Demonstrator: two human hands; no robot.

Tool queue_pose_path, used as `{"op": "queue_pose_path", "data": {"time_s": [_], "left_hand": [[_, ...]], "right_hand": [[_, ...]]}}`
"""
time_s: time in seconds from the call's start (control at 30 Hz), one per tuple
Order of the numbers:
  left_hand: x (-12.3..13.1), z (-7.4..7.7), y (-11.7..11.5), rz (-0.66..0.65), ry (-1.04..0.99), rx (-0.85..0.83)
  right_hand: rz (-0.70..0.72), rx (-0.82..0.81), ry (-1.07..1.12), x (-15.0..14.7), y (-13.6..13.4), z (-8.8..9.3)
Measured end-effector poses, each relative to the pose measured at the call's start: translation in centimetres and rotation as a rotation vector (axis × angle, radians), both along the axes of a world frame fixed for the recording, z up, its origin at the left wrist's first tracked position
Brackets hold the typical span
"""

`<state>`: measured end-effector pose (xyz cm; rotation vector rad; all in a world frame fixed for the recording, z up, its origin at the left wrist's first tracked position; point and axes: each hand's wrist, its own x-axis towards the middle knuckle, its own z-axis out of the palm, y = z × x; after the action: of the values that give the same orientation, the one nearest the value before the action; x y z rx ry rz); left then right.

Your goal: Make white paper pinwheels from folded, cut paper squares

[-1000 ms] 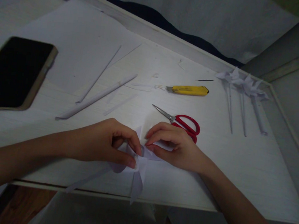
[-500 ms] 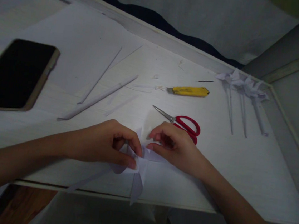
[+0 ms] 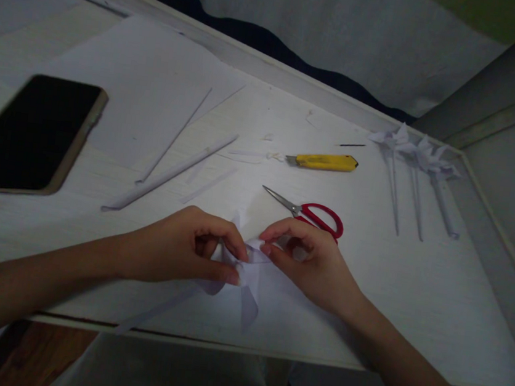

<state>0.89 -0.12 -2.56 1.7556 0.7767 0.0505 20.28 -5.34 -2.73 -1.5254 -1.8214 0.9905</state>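
My left hand (image 3: 183, 248) pinches the middle of a white paper pinwheel (image 3: 247, 282) near the table's front edge, thumb and forefinger closed on its folds. My right hand (image 3: 312, 262) pinches one flap of the same pinwheel from the right, fingers curled. A thin paper stick (image 3: 151, 312) slants down-left from under the pinwheel past the table edge. Red-handled scissors (image 3: 313, 212) lie just behind my right hand.
A yellow utility knife (image 3: 324, 161) lies mid-table. Three finished paper pinwheels on sticks (image 3: 417, 158) rest at the far right. Rolled paper sticks (image 3: 171, 168) and a white sheet (image 3: 143, 87) lie left of centre. A dark phone (image 3: 29, 133) sits at the left.
My right hand's fingers have lifted and pulled a paper flap toward the centre. The pinwheel's lower blade has swung slightly right. My left hand has stayed put.
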Motion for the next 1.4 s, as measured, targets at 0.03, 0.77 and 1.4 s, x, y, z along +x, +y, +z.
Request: {"op": "queue_pose_path", "data": {"time_s": [0.03, 0.77, 1.4], "left_hand": [[0.0, -0.1, 0.0, 0.009, -0.004, 0.012], [-0.1, -0.6, -0.3, 0.019, -0.080, 0.183], [0.0, -0.2, -0.3, 0.001, -0.041, 0.135]], "right_hand": [[-0.007, 0.004, 0.012, 0.0, 0.0, 0.0], [-0.087, 0.011, 0.215, -1.0, -1.3, -0.5], [-0.040, -0.096, 0.316, -0.9, -1.0, -0.1]]}}
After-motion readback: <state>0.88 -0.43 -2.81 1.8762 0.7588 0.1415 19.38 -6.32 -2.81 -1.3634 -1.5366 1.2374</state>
